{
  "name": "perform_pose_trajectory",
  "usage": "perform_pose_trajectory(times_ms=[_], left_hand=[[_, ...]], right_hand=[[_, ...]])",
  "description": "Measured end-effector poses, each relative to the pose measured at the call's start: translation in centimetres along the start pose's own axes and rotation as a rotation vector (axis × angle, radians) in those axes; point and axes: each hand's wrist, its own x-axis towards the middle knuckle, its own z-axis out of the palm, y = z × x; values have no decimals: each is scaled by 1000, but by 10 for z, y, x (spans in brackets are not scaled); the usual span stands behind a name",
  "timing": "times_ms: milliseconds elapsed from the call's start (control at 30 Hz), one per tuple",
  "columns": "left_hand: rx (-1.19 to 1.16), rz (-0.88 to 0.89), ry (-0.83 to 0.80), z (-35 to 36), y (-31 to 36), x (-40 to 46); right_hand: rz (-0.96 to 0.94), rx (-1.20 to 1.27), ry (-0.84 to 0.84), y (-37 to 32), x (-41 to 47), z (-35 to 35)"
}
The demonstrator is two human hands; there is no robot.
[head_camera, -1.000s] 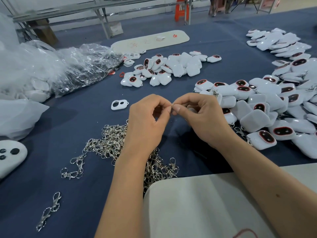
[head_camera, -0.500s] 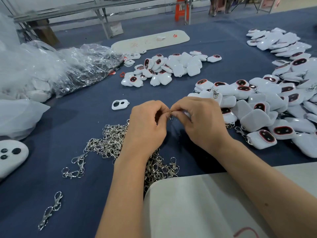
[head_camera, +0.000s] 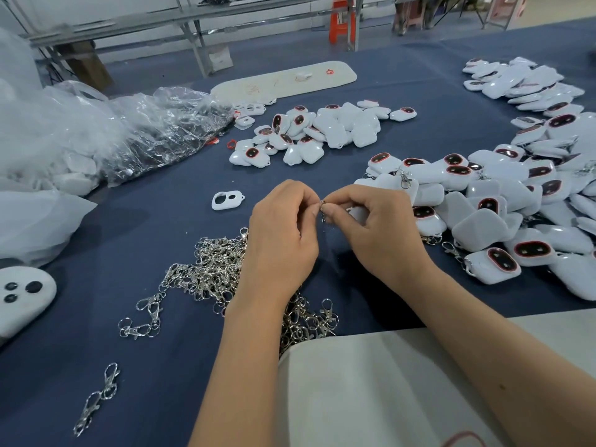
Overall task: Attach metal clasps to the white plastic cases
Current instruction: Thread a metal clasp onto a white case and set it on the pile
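Glossy white plastic cases (head_camera: 482,229), shiny metal clasps (head_camera: 213,272) (silvery), matt blue cloth (head_camera: 154,227), crinkled clear plastic bag (head_camera: 161,130)

A single camera is riding on the person's head, looking forward and down across the counter (head_camera: 419,91) from its near edge. It is sitting close above the left hand (head_camera: 280,240) and the right hand (head_camera: 380,227), which are filling the middle of the picture, with both forearms running in from the bottom edge. The wide lens is bending the far edge and is taking in the room's floor and bench legs along the top.
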Motion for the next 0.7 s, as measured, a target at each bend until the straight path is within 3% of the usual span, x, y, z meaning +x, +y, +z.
perform_pose_trajectory(times_ms=[133, 300, 700], left_hand=[[-23, 20, 7, 0, 2, 1], [-34, 4, 9, -1, 0, 1], [-34, -46, -73, -1, 1, -1]], right_hand=[[64, 166, -38, 0, 1, -3], [18, 177, -19, 0, 1, -1], [-281, -340, -33, 2, 3, -7]])
